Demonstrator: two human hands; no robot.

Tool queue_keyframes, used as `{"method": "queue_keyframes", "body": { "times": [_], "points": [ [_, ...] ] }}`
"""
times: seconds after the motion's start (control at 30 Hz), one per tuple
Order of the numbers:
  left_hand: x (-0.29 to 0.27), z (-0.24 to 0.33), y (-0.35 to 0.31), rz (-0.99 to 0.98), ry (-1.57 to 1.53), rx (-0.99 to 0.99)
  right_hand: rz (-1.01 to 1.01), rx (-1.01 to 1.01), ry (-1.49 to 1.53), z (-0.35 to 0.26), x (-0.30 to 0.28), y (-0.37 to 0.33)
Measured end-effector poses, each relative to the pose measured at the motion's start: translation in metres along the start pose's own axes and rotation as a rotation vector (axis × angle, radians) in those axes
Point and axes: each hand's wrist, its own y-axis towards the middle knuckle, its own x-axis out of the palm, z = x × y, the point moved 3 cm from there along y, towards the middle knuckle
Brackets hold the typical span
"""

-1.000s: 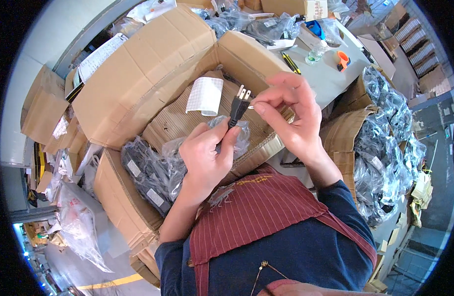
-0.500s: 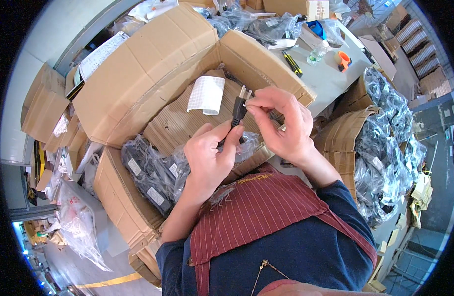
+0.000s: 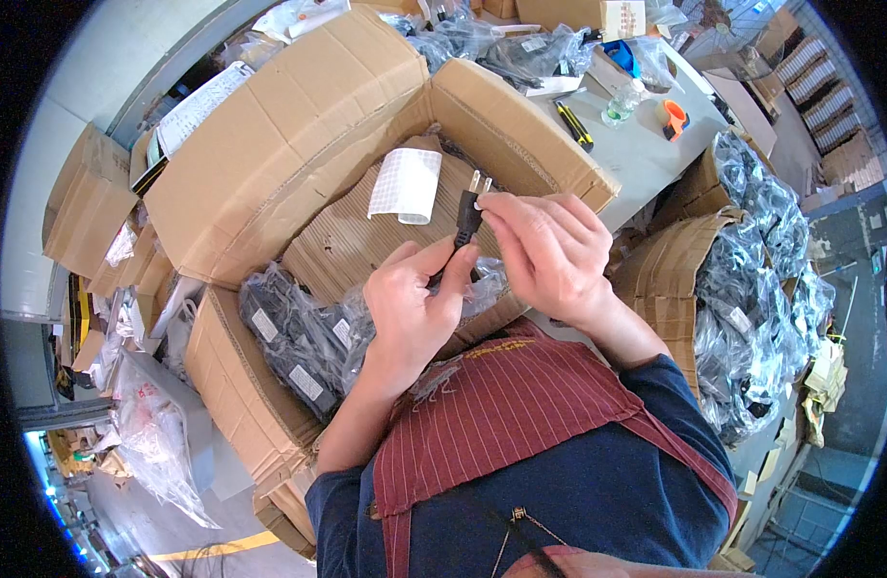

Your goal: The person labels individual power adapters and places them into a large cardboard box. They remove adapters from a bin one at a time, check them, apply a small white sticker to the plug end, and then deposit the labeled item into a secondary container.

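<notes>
A black two-prong power plug (image 3: 469,214) points upward over the open carton, its metal prongs bare at the top. My left hand (image 3: 416,297) is closed round the lower end of the plug where the cord begins; the rest of the cord is hidden behind it. Beside the plug's upper body, my right hand (image 3: 549,246) pinches thumb and forefinger together at a small white sticker (image 3: 479,204), touching the plug's right side. Behind the plug, a curled white sheet with a fine grid pattern (image 3: 406,186) lies on corrugated cardboard (image 3: 337,236) inside the carton.
The large open carton (image 3: 289,125) holds bagged black cords (image 3: 294,337) at its near left. Another carton (image 3: 665,289) at right overflows with clear-bagged items (image 3: 752,299). On the grey table (image 3: 646,159) lie a yellow-black cutter (image 3: 573,125), a clear bottle (image 3: 622,104) and an orange tape dispenser (image 3: 673,119).
My right hand's fingers have drawn closer together and tilted down along the plug's side. The left hand keeps its hold, with the plug nearly in the same place.
</notes>
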Motion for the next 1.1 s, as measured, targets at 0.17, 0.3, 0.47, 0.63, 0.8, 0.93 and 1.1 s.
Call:
{"method": "queue_keyframes", "body": {
  "times": [0.17, 0.3, 0.47, 0.63, 0.8, 0.93, 1.1],
  "points": [
    [-0.001, -0.001, -0.002, -0.033, 0.009, -0.018, -0.089, 0.032, -0.172, -0.002, 0.003, -0.002],
    [0.0, -0.003, -0.004, -0.055, -0.035, -0.046, -0.187, 0.331, 0.111, 0.019, 0.006, -0.008],
    [0.004, 0.006, -0.005, -0.156, -0.022, 0.086, -0.289, 0.676, 0.741, 0.023, 0.006, -0.009],
    [0.005, 0.015, -0.004, -0.166, -0.254, 0.066, -0.169, 0.76, 1.048, 0.036, 0.011, -0.024],
    [-0.007, 0.016, 0.002, -0.075, -0.452, -0.025, -0.221, 0.732, 0.848, 0.052, -0.021, -0.045],
    [-0.016, 0.006, 0.016, -0.017, -0.872, -0.004, -0.489, 0.542, 0.896, 0.035, -0.014, -0.079],
    [0.038, 0.065, 0.009, -0.243, -1.012, -0.017, -0.162, 0.33, 0.904, 0.004, -0.005, -0.066]
  ]
}}
